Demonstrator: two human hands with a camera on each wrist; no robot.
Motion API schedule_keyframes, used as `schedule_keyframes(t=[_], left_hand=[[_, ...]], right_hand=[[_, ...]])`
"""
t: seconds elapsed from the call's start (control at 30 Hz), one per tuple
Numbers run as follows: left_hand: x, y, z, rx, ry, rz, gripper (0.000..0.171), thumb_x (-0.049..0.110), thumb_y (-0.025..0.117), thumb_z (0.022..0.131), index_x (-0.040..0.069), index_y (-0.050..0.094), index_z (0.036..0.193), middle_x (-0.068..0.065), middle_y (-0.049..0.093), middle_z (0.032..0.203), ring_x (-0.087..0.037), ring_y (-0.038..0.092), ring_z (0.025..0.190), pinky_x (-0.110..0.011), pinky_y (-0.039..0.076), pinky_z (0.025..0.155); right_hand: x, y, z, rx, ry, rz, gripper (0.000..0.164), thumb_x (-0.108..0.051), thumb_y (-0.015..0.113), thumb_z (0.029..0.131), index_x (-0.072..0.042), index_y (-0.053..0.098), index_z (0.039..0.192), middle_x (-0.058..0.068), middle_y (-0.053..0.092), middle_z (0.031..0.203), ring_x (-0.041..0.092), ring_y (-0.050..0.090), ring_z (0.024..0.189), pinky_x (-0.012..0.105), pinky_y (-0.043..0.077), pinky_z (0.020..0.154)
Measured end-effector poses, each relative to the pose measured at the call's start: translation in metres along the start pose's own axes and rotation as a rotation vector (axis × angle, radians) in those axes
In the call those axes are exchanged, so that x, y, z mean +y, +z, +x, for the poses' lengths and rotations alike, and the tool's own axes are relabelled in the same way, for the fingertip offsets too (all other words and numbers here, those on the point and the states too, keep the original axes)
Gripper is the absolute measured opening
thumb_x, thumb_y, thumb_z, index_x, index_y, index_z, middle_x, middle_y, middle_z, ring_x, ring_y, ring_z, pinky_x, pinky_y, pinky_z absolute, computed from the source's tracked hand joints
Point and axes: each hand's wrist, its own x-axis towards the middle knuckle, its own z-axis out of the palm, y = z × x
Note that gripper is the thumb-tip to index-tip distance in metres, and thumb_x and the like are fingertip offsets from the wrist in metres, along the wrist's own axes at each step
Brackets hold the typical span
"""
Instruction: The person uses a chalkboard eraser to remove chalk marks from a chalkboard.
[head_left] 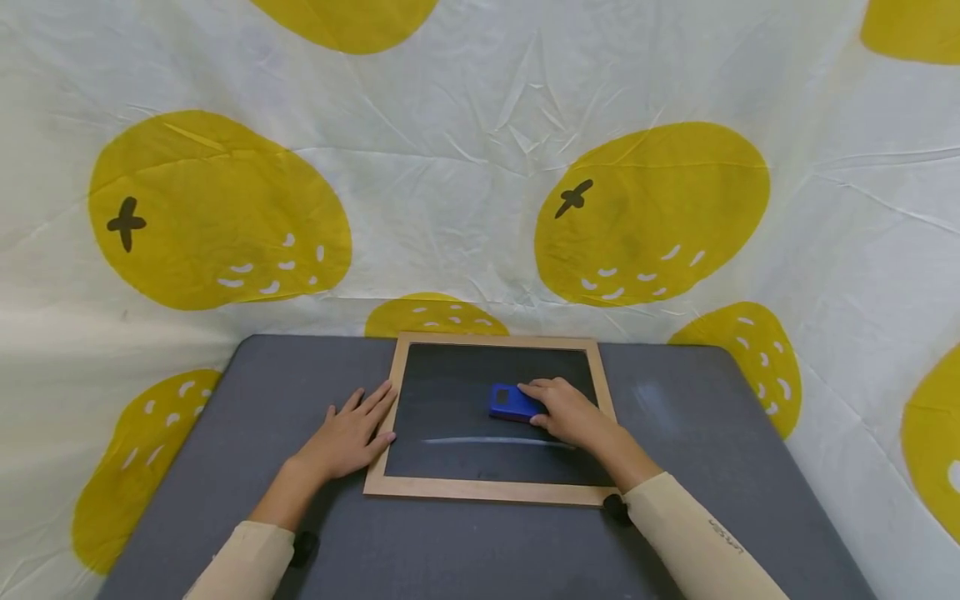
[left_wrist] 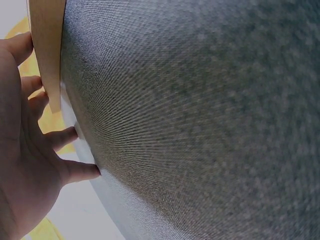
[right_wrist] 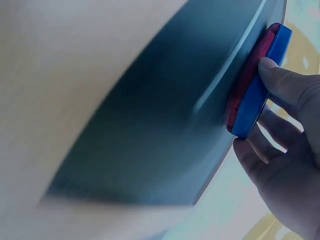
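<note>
A wood-framed chalkboard [head_left: 450, 375] lies on the grey table, with one white chalk line [head_left: 495, 440] across its lower part. My right hand [head_left: 573, 414] grips a blue chalkboard eraser [head_left: 513, 402] over the board, above that line. In the right wrist view the eraser [right_wrist: 257, 82] shows a red felt side against the board, with thumb and fingers on its edges. My left hand [head_left: 345, 437] rests at the frame's left side, fingers spread and thumb on the wood. The left wrist view shows those fingers [left_wrist: 75, 171] beside the wooden frame [left_wrist: 47, 50].
The grey table [head_left: 480, 550] carries a faint whitish smear [head_left: 656, 404] to the right of the board. Behind it hangs a white curtain [head_left: 450, 208] printed with yellow fruit shapes. Dark wrist cameras sit at both cuffs.
</note>
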Motion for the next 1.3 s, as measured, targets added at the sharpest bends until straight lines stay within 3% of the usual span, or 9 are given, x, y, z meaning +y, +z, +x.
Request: schedule_keyframes(t=[0.27,0.43,0.83,1.3], left_hand=[[-0.001,0.001,0.001,-0.002,0.004,-0.005,0.074,0.053,0.05,0.105,0.021,0.025,0.166,-0.002,0.023,0.173,-0.052,0.03,0.151,-0.085,0.028,0.103],[-0.001,0.002,0.002,-0.002,0.013,-0.01,0.074,0.054,0.049,0.105,0.021,0.023,0.167,-0.002,0.023,0.173,-0.052,0.029,0.151,-0.086,0.028,0.103],[0.0,0.001,0.001,-0.006,0.007,-0.003,0.073,0.053,0.049,0.105,0.02,0.025,0.166,-0.002,0.023,0.173,-0.052,0.03,0.151,-0.085,0.028,0.103],[-0.002,0.005,0.0,0.007,-0.001,0.008,0.073,0.054,0.049,0.105,0.022,0.024,0.166,0.0,0.022,0.173,-0.052,0.031,0.151,-0.085,0.028,0.104]], right_hand=[[0.043,-0.008,-0.03,0.056,-0.016,0.019,0.059,-0.013,0.078,0.092,-0.002,0.058,0.147,0.024,0.06,0.143,0.045,0.057,0.131,0.06,0.047,0.107],[0.058,-0.012,-0.041,0.077,-0.002,0.014,0.058,-0.01,0.079,0.091,0.0,0.059,0.144,0.028,0.061,0.14,0.049,0.057,0.13,0.063,0.045,0.107],[0.06,-0.012,-0.045,0.042,0.001,0.02,0.058,-0.013,0.079,0.091,-0.001,0.059,0.144,0.028,0.059,0.143,0.05,0.054,0.132,0.065,0.043,0.107],[0.05,-0.005,-0.077,-0.008,-0.1,-0.009,0.057,-0.017,0.079,0.092,-0.006,0.061,0.145,0.023,0.061,0.142,0.045,0.059,0.127,0.062,0.049,0.102]])
